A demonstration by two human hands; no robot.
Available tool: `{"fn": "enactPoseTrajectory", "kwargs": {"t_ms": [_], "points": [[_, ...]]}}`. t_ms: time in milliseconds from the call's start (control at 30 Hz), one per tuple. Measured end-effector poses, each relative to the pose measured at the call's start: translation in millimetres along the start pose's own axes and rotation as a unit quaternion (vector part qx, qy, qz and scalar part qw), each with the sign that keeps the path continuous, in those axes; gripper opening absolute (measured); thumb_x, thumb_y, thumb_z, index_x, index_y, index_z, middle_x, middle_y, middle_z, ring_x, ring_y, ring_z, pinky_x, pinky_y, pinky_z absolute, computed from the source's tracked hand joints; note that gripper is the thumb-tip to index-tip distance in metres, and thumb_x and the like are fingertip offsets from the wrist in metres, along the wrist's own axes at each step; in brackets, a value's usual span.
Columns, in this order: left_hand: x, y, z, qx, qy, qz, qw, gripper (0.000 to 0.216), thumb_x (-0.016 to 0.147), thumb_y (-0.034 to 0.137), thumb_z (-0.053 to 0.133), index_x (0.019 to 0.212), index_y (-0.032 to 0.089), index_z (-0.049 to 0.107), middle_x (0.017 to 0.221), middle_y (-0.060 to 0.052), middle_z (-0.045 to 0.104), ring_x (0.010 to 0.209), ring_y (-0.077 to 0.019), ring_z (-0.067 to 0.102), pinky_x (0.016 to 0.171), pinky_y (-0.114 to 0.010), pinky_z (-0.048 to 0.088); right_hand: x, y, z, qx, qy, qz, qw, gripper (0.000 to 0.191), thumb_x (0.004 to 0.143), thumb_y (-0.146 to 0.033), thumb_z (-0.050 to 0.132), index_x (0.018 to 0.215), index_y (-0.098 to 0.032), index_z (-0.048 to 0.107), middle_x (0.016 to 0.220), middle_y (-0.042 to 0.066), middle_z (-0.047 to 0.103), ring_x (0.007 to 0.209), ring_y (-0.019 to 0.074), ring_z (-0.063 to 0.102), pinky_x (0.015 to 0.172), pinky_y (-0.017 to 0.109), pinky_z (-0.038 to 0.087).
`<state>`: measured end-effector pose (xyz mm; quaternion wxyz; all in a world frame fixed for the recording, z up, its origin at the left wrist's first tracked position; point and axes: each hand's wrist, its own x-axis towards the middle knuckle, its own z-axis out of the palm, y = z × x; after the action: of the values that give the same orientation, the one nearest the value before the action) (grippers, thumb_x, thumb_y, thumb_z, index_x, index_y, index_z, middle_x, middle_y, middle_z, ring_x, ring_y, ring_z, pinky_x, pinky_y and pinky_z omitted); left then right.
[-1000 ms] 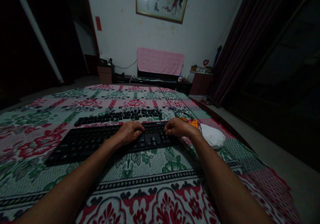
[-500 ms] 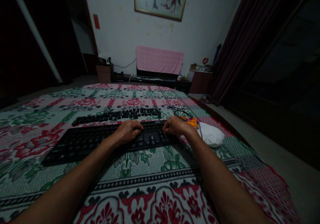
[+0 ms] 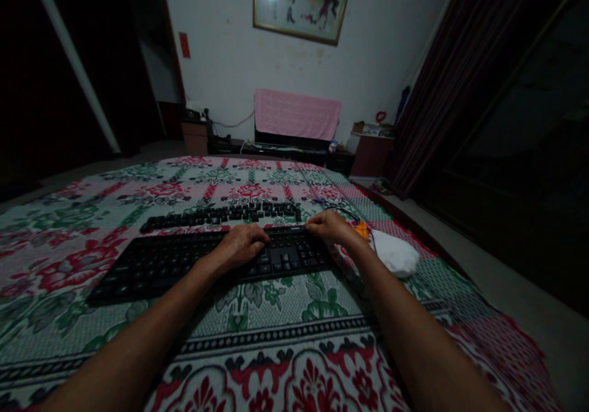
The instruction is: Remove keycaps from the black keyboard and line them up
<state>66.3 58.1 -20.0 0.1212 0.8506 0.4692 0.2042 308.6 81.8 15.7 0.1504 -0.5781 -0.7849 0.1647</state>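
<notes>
One black keyboard (image 3: 156, 264), beneath the left hand (image 3: 242, 244), which lies half-curled over it; any grip, I cannot tell. Right hand (image 3: 327, 225): fingertips drawn together at its far edge, contents hidden from me. Keyboard: likely light, stiff, best held by its ends. Loose keycaps (image 3: 230, 213), beyond both hands: probably slippery, pinch by their sides.
</notes>
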Motion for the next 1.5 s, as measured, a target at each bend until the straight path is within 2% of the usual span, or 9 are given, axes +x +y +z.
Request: {"fn": "enactPoseTrajectory", "kwargs": {"t_ms": [67, 133, 300, 533, 733, 833, 1033, 1267, 1500], "points": [[0, 0, 0, -0.003, -0.001, 0.000, 1.000, 0.026, 0.068, 0.019, 0.045, 0.086, 0.022, 0.065, 0.094, -0.001, 0.062, 0.088, -0.0159, 0.055, 0.081, -0.027, 0.040, 17, 3, 8, -0.036, 0.076, 0.020, 0.996, 0.024, 0.069, -0.019, 0.050, 0.085, -0.018, 0.067, 0.081, 0.000, 0.067, 0.075, 0.0126, 0.058, 0.065, 0.018, 0.041], [0, 0, -1, -0.004, -0.004, 0.003, 1.000, 0.026, 0.068, 0.019, 0.046, 0.086, 0.022, 0.065, 0.094, -0.002, 0.062, 0.089, -0.0163, 0.055, 0.082, -0.027, 0.040, 33, 4, 15, -0.072, 0.117, 0.036, 0.990, 0.023, 0.069, -0.018, 0.049, 0.083, -0.018, 0.067, 0.082, 0.002, 0.067, 0.077, 0.0135, 0.059, 0.068, 0.019, 0.040], [0, 1, -2, 0.001, -0.007, 0.004, 1.000, 0.026, 0.069, 0.019, 0.046, 0.087, 0.021, 0.064, 0.094, -0.002, 0.062, 0.089, -0.0166, 0.055, 0.081, -0.027, 0.040, 60, 4, 26, -0.121, 0.102, 0.059, 0.986, 0.021, 0.068, -0.022, 0.050, 0.076, -0.016, 0.068, 0.075, 0.006, 0.067, 0.073, 0.0148, 0.060, 0.067, 0.020, 0.041], [0, -1, 1, 0.007, 0.004, 0.008, 1.000, 0.028, 0.069, 0.017, 0.043, 0.086, 0.021, 0.065, 0.093, -0.002, 0.063, 0.087, -0.0156, 0.056, 0.080, -0.026, 0.040, 72, 3, 31, -0.152, 0.077, 0.114, 0.979, 0.030, 0.064, -0.037, 0.053, 0.076, -0.014, 0.068, 0.076, 0.010, 0.066, 0.074, 0.0191, 0.059, 0.063, 0.023, 0.042], [1, -2, 0, -0.001, 0.000, 0.006, 1.000, 0.027, 0.069, 0.019, 0.044, 0.086, 0.021, 0.065, 0.092, -0.002, 0.064, 0.087, -0.0166, 0.056, 0.080, -0.027, 0.041, 74, -1, 33, -0.156, 0.067, 0.135, 0.976, 0.029, 0.063, -0.032, 0.054, 0.079, -0.012, 0.068, 0.078, 0.011, 0.065, 0.073, 0.0179, 0.059, 0.060, 0.021, 0.041], [0, -1, -1, -0.005, -0.001, -0.001, 1.000, 0.026, 0.069, 0.020, 0.044, 0.085, 0.021, 0.065, 0.091, -0.001, 0.064, 0.087, -0.0159, 0.056, 0.080, -0.026, 0.041, 73, -3, 29, -0.137, 0.070, 0.147, 0.977, 0.027, 0.062, -0.031, 0.056, 0.078, -0.012, 0.067, 0.075, 0.009, 0.065, 0.070, 0.0164, 0.058, 0.058, 0.020, 0.039], [0, -1, 0, -0.001, 0.002, 0.000, 1.000, 0.026, 0.069, 0.019, 0.044, 0.086, 0.021, 0.065, 0.092, -0.001, 0.064, 0.087, -0.0152, 0.056, 0.080, -0.025, 0.041, 50, 4, 6, -0.018, 0.130, 0.106, 0.986, 0.024, 0.060, -0.035, 0.058, 0.072, -0.015, 0.065, 0.062, 0.000, 0.061, 0.060, 0.0108, 0.054, 0.053, 0.018, 0.036], [0, -2, 0, -0.011, 0.005, 0.005, 1.000, 0.027, 0.069, 0.019, 0.043, 0.084, 0.021, 0.065, 0.092, -0.001, 0.063, 0.087, -0.0153, 0.056, 0.079, -0.025, 0.041, -4, 12, -8, 0.160, -0.025, 0.075, 0.984, 0.022, 0.060, -0.034, 0.059, 0.062, -0.012, 0.059, 0.047, -0.003, 0.049, 0.043, 0.0052, 0.040, 0.041, 0.017, 0.031], [-1, -3, 0, -0.014, 0.005, -0.002, 1.000, 0.027, 0.069, 0.020, 0.043, 0.085, 0.021, 0.064, 0.091, 0.000, 0.063, 0.087, -0.0146, 0.056, 0.078, -0.024, 0.042, -19, 8, -3, 0.149, -0.064, 0.071, 0.984, 0.014, 0.060, -0.026, 0.057, 0.061, -0.013, 0.060, 0.048, -0.004, 0.050, 0.044, 0.0051, 0.041, 0.043, 0.017, 0.031]]}}
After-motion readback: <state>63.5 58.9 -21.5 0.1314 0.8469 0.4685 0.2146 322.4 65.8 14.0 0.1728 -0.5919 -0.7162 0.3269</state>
